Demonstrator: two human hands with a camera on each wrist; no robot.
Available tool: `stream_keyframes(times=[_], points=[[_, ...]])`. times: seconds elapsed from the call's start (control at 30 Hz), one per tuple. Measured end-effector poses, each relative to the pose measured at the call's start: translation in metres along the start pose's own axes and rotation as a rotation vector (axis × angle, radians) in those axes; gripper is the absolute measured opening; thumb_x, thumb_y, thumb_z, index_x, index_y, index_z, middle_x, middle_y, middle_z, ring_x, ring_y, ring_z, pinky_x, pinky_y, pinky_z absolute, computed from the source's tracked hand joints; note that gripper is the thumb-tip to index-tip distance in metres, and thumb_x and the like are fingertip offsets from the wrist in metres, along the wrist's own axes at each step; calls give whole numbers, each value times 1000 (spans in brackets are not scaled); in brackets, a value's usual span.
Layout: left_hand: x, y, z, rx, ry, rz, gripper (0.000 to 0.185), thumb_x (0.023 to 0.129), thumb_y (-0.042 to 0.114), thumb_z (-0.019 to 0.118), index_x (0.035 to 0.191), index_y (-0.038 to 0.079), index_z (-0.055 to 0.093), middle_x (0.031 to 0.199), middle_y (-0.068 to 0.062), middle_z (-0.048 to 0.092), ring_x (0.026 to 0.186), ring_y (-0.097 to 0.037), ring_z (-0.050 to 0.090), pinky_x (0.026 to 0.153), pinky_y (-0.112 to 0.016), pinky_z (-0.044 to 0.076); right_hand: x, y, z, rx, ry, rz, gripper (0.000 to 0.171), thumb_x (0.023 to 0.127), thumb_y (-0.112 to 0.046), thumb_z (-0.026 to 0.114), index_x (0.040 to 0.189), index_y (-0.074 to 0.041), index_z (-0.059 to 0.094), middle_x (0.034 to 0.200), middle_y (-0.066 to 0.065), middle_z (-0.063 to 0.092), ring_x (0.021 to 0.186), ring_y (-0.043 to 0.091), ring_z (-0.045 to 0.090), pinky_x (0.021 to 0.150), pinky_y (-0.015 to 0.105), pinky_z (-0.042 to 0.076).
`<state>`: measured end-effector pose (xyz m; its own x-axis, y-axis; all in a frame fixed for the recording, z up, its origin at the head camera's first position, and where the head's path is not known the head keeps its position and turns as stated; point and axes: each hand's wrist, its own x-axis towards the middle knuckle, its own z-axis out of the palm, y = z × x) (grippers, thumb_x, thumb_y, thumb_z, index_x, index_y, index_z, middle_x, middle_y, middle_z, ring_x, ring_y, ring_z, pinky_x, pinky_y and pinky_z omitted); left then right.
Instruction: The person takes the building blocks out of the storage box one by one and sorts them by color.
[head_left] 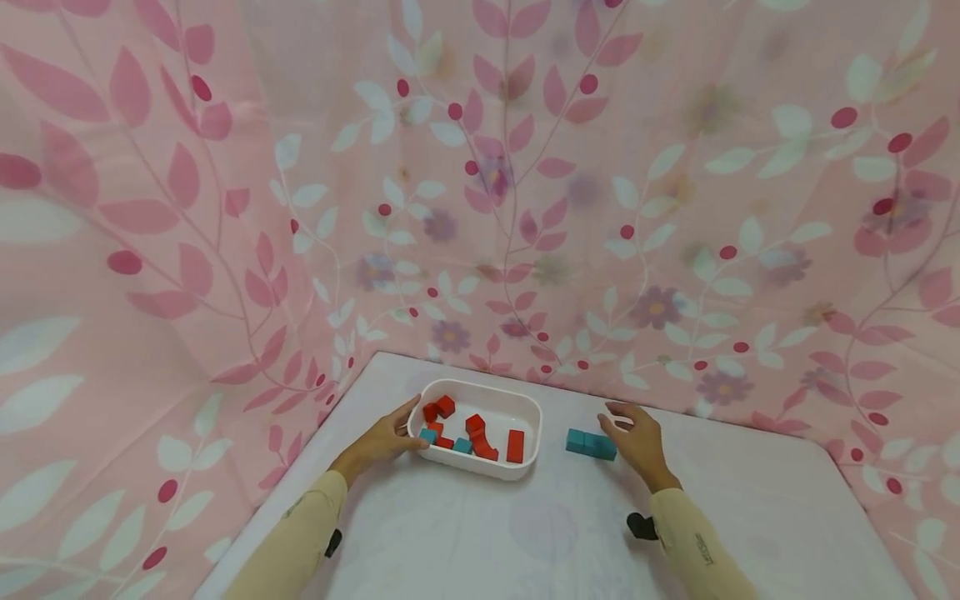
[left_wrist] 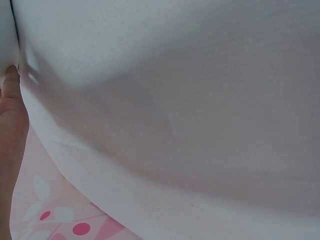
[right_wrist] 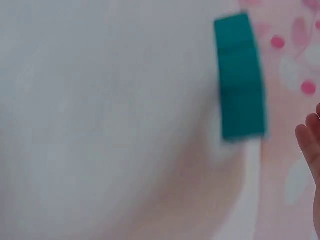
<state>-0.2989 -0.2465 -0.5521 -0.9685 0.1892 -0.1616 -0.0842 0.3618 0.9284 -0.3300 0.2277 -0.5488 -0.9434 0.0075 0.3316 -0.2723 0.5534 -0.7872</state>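
A white tray (head_left: 481, 467) sits on the table and holds several red blocks (head_left: 515, 446) and two teal blocks (head_left: 462, 446). My left hand (head_left: 386, 440) grips the tray's left end, thumb on the rim. In the left wrist view the tray's white wall (left_wrist: 175, 100) fills the frame, with my left hand (left_wrist: 10, 120) at its edge. To the right of the tray a short row of teal blocks (head_left: 590, 444) lies on the table. My right hand (head_left: 637, 437) hovers just right of the row with relaxed fingers, holding nothing. The right wrist view shows the teal row (right_wrist: 241, 77) apart from my fingertips (right_wrist: 310, 145).
The table (head_left: 750, 500) has a white cloth with a faint pattern. A pink curtain (head_left: 525, 208) with leaves and flowers closes in the back and both sides. A black wrist camera mount (head_left: 641, 526) shows by my right sleeve.
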Motion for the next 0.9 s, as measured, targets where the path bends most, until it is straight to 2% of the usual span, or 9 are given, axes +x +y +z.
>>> stream_keyframes(times=[0.07, 0.13, 0.23, 0.33, 0.47, 0.57, 0.67, 0.8, 0.9], points=[[0, 0, -1, 3, -2, -4, 93, 82, 25, 80, 155, 36, 23, 158, -10, 28, 140, -37, 33, 104, -52, 40, 6, -18, 14, 59, 1, -75, 44, 87, -29, 75, 119, -1, 66, 119, 14, 64, 106, 32, 63, 87, 45, 54], [-1, 0, -2, -4, -8, 1, 93, 83, 24, 80, 155, 35, 23, 158, -11, 26, 140, -37, 33, 104, -52, 40, 8, -38, 31, 111, -56, -132, 40, 85, -22, 78, 117, 0, 67, 115, 14, 66, 103, 32, 65, 85, 43, 55], [-2, 0, -1, -15, -14, 8, 92, 83, 24, 79, 156, 32, 23, 159, -11, 25, 139, -37, 34, 105, -51, 40, 5, -69, 59, 151, -205, -186, 39, 83, -18, 79, 116, 0, 68, 111, 16, 67, 100, 32, 66, 84, 43, 56], [-4, 0, 0, -29, -19, 25, 92, 84, 23, 79, 156, 29, 23, 159, -11, 25, 138, -37, 36, 105, -53, 38, -1, -95, 86, 131, -369, -214, 39, 84, -19, 78, 118, -4, 68, 114, 16, 66, 101, 32, 66, 86, 45, 55], [-4, -2, 1, -31, -15, 31, 92, 83, 23, 79, 156, 29, 23, 158, -10, 27, 137, -36, 38, 106, -54, 37, -5, -120, 117, 122, -521, -269, 37, 86, -15, 76, 119, -3, 67, 115, 17, 66, 104, 34, 65, 88, 47, 53], [-3, -3, 0, -30, -25, 33, 93, 83, 26, 79, 156, 30, 22, 158, -10, 29, 138, -35, 38, 107, -55, 36, -5, -132, 135, 108, -580, -288, 35, 84, -11, 77, 118, -2, 69, 112, 17, 67, 103, 33, 64, 88, 44, 54], [-1, -3, -1, -30, -44, 37, 95, 82, 28, 80, 156, 31, 21, 158, -10, 28, 138, -36, 37, 108, -56, 34, -4, -137, 147, 24, -620, -300, 36, 84, -14, 79, 118, -5, 70, 109, 13, 69, 98, 28, 64, 88, 35, 55], [0, -3, -3, -26, -56, 42, 95, 83, 29, 79, 157, 31, 20, 158, -12, 26, 139, -37, 35, 108, -56, 34, 1, -138, 156, -61, -655, -345, 38, 83, -18, 80, 118, -5, 71, 106, 9, 71, 91, 22, 63, 82, 25, 54], [-1, -1, -4, -27, -54, 39, 94, 84, 27, 79, 157, 31, 20, 159, -13, 25, 139, -37, 35, 107, -55, 35, 6, -140, 160, -68, -689, -339, 37, 82, -16, 80, 116, -3, 71, 103, 8, 71, 86, 19, 63, 79, 23, 54]])
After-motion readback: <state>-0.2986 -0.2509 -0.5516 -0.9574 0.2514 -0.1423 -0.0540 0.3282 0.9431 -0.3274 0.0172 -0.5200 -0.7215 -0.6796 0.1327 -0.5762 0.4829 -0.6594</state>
